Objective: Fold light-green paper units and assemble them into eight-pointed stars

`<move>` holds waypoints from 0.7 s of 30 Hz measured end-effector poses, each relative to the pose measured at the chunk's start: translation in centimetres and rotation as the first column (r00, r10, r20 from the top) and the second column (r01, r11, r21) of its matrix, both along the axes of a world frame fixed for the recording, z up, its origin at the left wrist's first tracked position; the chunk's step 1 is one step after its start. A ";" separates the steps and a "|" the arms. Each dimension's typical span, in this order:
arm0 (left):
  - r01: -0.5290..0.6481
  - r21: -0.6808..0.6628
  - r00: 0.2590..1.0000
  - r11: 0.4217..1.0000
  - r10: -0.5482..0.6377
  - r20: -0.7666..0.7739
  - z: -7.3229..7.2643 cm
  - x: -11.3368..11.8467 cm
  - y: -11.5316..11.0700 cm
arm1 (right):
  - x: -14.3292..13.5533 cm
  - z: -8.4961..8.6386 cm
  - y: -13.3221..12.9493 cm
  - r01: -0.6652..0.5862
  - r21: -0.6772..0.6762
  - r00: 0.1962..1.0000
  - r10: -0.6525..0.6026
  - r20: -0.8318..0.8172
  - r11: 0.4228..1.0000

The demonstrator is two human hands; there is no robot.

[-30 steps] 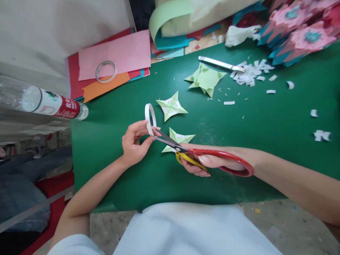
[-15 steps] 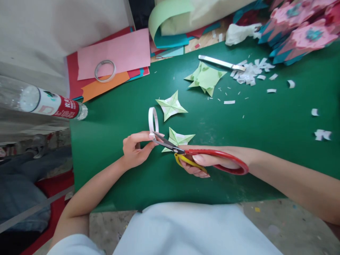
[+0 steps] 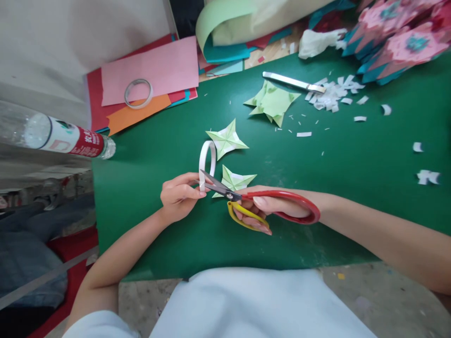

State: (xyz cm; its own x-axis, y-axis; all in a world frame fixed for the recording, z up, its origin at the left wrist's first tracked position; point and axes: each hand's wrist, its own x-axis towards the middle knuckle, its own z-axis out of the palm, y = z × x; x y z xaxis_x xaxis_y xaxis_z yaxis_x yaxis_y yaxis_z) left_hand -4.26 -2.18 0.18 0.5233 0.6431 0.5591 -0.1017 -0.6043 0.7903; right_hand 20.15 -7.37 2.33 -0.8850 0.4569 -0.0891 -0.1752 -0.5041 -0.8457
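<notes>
My left hand pinches the lower end of a roll of white tape, which stands up from the fingertips. In my right hand are scissors with one red and one yellow handle. Their parted blades reach across the tape just beside my left fingers. Partly behind the scissors lies a folded green paper star with white patches. Another green paper star rests a little farther away, close to the tape roll. Farther back sits a stack of green folded paper pieces.
Cut white tape bits lie in a heap by a silvery bar-shaped tool. Coloured paper sheets carry a second tape roll. A plastic bottle is at left. Pink and blue paper flowers stand at back right.
The tape roll has turned and shifted slightly right in my left fingers. My right hand and the scissors have moved a little left, and the yellow handle has swung farther from the red one.
</notes>
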 end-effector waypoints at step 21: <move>-0.113 -0.083 0.993 0.990 0.114 0.005 -0.3 0.2 -0.1 | -0.6 -0.9 -0.6 0.144 0.027 0.989 -0.145 0.009 0.989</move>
State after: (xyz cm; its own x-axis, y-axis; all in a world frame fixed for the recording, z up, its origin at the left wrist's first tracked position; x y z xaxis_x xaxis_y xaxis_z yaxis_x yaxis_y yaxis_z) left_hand -4.02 -2.24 -0.16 0.4389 0.7420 0.5068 -0.0444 -0.5454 0.8370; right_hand 19.56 -8.02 1.45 -0.8085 0.5823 -0.0848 -0.2355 -0.4522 -0.8603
